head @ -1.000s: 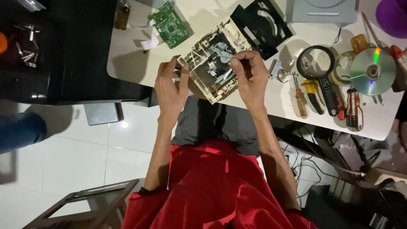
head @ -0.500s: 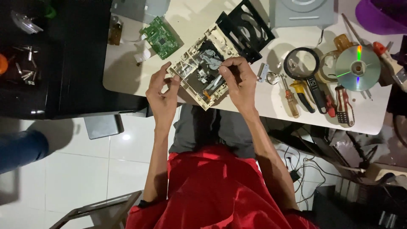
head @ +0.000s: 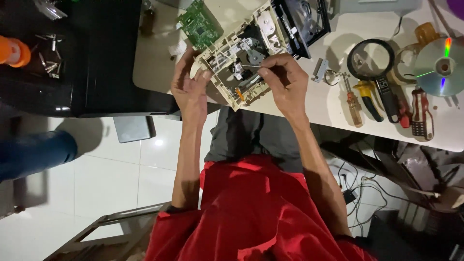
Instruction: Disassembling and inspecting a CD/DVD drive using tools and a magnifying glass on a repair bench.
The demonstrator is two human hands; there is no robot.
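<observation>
From where I watch, an orange-capped bottle and loose screws lie on the dark surface at far left; a green circuit board already sits apart on the white table, so I judge the teardown well along. My left hand grips the near-left corner of the opened beige drive chassis at the table's front edge. My right hand pinches a thin tool tip-down into its mechanism, which remains mounted. Further right lie a black tray frame, magnifier, screwdrivers and a disc
</observation>
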